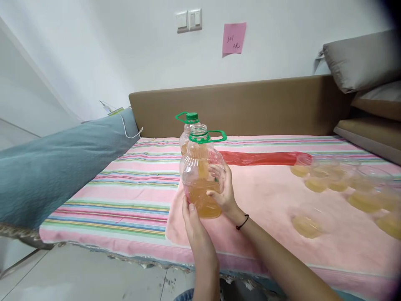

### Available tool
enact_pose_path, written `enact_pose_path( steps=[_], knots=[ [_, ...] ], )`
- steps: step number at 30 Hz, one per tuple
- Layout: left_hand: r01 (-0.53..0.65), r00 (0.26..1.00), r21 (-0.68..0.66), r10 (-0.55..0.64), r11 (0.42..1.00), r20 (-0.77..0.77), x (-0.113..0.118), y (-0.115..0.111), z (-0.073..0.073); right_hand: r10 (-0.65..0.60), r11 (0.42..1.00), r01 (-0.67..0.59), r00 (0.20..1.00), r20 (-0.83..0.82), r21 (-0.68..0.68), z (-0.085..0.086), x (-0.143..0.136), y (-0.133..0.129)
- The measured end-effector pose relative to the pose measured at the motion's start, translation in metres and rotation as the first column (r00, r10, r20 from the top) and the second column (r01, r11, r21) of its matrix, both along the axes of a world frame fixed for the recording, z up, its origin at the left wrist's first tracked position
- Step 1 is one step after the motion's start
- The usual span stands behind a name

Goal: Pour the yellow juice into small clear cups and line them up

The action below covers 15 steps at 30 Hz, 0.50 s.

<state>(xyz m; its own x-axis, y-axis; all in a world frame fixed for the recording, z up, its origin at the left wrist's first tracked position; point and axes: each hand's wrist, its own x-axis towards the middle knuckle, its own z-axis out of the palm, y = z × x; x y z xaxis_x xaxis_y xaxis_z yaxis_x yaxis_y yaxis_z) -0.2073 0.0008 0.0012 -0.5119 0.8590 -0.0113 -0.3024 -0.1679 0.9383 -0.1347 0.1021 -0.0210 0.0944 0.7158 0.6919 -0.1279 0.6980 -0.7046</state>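
A clear plastic jug point(200, 165) with a green carrying ring round its uncapped neck stands upright between my hands, partly filled with amber liquid. My left hand point(191, 213) is against its lower left side. On the right, my right hand point(225, 192) wraps round the jug's side, its thumb in front and its fingers seen through the plastic. Just behind is a second jug point(184, 140) with a green cap point(192, 116), mostly hidden. Several clear cups point(328, 173) of pale yellow liquid stand to the right, and one cup point(307, 225) sits nearer the front.
Beneath everything lies a pink cloth point(260, 196) over a striped cover point(138, 209). A red plastic bag point(260, 158) lies flat behind the jugs. The brown backrest point(238, 108) runs along the wall, with a blue-covered armrest point(72, 154) at left and cushions point(360, 60) at right.
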Motion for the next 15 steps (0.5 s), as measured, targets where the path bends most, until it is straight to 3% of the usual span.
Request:
enact_pose_path(
  steps=[5, 8, 12, 15],
  knots=[
    [0.006, 0.999, 0.002, -0.006, 1.0, -0.039, -0.001, 0.001, -0.005, -0.003, 0.999, 0.007, 0.994, 0.113, -0.033, -0.002, 0.005, -0.002],
    [-0.006, 0.995, 0.013, 0.007, 1.0, -0.097, 0.0, -0.002, -0.001, -0.045, 0.992, 0.069, 0.978, 0.205, -0.109, 0.003, 0.018, -0.022],
    [-0.153, 0.955, 0.083, 0.169, 0.985, -0.242, 0.0, -0.01, 0.009, -0.124, 0.984, 0.146, 0.97, 0.21, -0.097, 0.036, 0.05, -0.088],
    [-0.136, 0.897, 0.373, 0.274, 0.918, -0.347, 0.001, -0.023, 0.016, -0.131, 0.991, 0.115, 0.95, 0.285, 0.073, 0.073, 0.081, -0.16]
  ],
)
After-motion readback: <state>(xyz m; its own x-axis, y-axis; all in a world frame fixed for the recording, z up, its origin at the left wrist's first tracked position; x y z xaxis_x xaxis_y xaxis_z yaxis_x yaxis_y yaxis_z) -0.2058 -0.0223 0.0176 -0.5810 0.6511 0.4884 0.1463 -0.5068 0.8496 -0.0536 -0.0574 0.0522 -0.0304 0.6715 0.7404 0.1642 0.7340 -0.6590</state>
